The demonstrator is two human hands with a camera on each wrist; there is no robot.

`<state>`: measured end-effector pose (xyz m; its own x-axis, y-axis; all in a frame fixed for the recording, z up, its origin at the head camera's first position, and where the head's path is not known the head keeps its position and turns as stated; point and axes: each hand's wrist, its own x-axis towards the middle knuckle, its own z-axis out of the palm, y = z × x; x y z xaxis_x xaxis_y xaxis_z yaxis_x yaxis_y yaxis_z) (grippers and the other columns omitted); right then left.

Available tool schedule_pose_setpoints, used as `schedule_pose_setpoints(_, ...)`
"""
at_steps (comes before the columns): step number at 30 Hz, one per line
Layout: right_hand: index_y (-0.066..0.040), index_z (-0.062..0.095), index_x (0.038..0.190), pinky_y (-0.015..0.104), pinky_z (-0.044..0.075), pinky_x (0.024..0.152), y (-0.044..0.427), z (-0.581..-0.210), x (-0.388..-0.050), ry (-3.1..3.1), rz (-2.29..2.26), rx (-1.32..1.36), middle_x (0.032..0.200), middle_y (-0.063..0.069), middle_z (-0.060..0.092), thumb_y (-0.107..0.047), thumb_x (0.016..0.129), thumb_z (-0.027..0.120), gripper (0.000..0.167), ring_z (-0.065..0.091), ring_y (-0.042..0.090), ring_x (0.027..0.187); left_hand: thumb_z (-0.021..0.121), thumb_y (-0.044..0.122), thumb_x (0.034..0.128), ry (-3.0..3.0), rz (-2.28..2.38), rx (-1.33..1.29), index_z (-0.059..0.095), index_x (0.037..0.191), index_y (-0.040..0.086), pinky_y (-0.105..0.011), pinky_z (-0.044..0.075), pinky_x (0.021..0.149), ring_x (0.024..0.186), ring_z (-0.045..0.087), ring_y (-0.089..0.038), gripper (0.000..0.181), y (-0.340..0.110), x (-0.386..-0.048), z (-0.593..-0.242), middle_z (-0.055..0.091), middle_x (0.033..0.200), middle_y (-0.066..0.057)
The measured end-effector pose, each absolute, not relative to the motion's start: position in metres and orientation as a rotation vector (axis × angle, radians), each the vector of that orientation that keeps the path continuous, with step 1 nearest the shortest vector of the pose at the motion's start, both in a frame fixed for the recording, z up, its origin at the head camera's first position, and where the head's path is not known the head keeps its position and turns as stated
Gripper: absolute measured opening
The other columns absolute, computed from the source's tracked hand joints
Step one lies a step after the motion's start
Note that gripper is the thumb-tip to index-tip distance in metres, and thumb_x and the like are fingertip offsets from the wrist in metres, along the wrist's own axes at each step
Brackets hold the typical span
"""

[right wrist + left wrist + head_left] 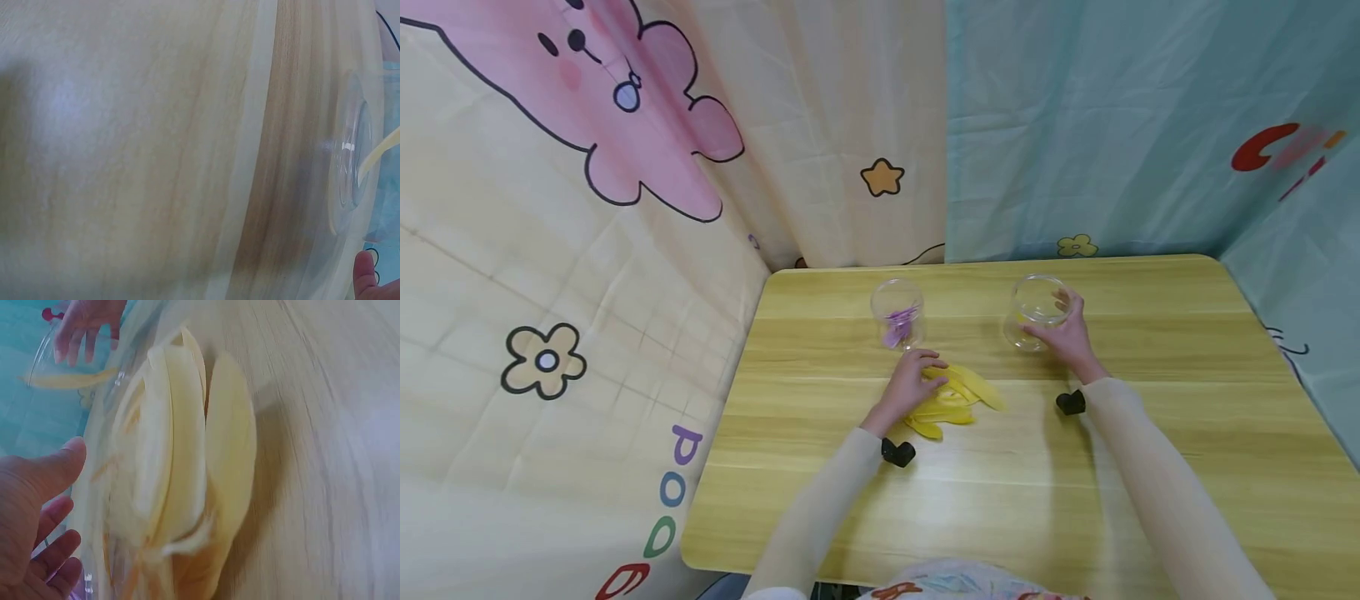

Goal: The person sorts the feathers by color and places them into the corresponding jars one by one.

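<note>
A pile of long yellow petal-shaped pieces (951,398) (187,444) lies on the table. Over its left edge is my left hand (913,385) (37,525), thumb and fingers apart with nothing between them. Farther right, my right hand (1070,333) (90,325) holds a clear glass cup (1037,302) by its side, thumb at the front and fingers round the far side. Inside that cup is a yellow piece (75,380) (380,152). Only the thumb (364,272) of this hand shows clearly in the right wrist view.
Another clear glass (895,292) stands behind the pile, with purple strips (898,327) inside. The wooden table (1000,492) ends at printed curtains (880,100) on the back and both sides. Each wrist carries a small black device (897,452).
</note>
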<state>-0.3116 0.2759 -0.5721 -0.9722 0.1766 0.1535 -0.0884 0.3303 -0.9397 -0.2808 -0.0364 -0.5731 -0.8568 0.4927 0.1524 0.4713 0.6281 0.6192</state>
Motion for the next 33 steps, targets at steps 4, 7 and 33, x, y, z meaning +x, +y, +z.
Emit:
schedule_pose_setpoints(4,-0.003,0.013,0.144,0.056,0.027,0.104,0.276,-0.569,-0.31,-2.364,1.694,-0.084,0.144,0.021,0.027,-0.015,0.073,0.083,0.1,0.024,0.039,0.132,0.071,0.016,0.086,2.836,1.02,0.819,0.071,0.107,0.007,-0.038,0.035,0.1,0.111,0.05,-0.026,0.023,-0.05,-0.289,-0.58,0.058,0.116,-0.009)
schedule_pose_setpoints(7,-0.004,0.012,0.144,0.056,0.027,0.104,0.276,-0.569,-0.311,-2.368,1.701,-0.085,0.144,0.021,0.027,-0.016,0.073,0.083,0.101,0.024,0.039,0.132,0.072,0.014,0.0848,2.915,0.92,0.828,0.072,0.104,0.006,-0.04,0.038,0.096,0.106,0.052,-0.028,0.02,-0.057,-0.292,-0.582,0.058,0.111,-0.01)
schedule_pose_setpoints(33,-0.002,0.01,0.145,0.058,0.023,0.106,0.277,-0.571,-0.313,-2.372,1.753,-0.086,0.146,0.023,0.024,-0.01,0.073,0.083,0.103,0.021,0.042,0.133,0.067,0.025,0.0898,2.995,0.775,0.954,0.071,0.089,0.013,-0.04,0.033,0.102,0.117,0.044,-0.026,0.012,-0.067,-0.285,-0.561,0.056,0.12,-0.007)
